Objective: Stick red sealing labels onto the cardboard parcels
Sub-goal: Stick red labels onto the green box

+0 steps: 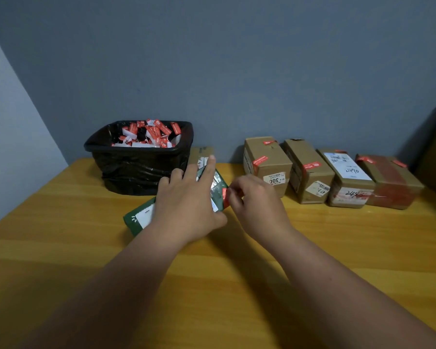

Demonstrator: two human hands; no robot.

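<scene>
A green parcel with a white shipping label lies on the wooden table in front of me. My left hand rests flat on top of it, fingers spread and straight. My right hand is at the parcel's right edge, its fingertips pinching a red sealing label against that edge. Several brown cardboard parcels stand in a row to the right, the first and the last both carrying red labels.
A bin lined with a black bag stands at the back left, full of red and white label scraps. Another brown box sits behind my left hand. A grey wall closes the table's far side.
</scene>
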